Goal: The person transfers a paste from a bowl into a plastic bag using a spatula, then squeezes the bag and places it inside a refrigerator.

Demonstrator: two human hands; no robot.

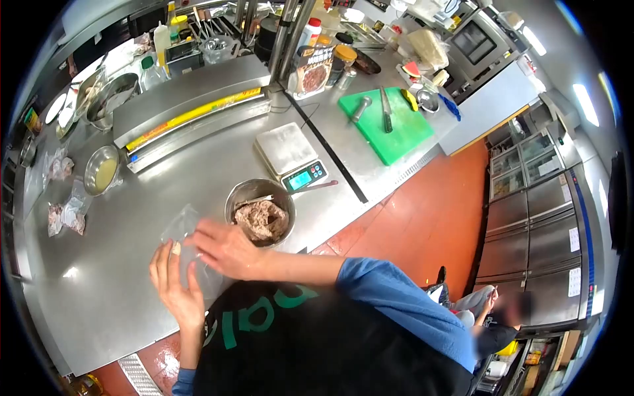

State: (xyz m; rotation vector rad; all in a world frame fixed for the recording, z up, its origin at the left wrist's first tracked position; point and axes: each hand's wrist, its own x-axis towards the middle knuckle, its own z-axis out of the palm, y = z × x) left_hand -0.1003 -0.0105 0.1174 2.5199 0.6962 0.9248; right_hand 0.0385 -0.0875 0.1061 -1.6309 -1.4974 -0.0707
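Note:
My left hand is over the steel table, its fingers stretched out and the thumb apart. A small pale lump sits at its fingertips. My right hand reaches across towards that lump, its fingers blurred, so I cannot make out whether they pinch anything. Under and between both hands lies a clear plastic bag, partly hidden by them. Just beyond my right wrist stands a metal bowl of minced meat, with a light-coloured utensil stuck in it.
A digital scale stands behind the bowl, beside a wrap dispenser. A knife lies on a green cutting board. To the left are a bowl of yellowish liquid and bagged meat. Another person is at the lower right.

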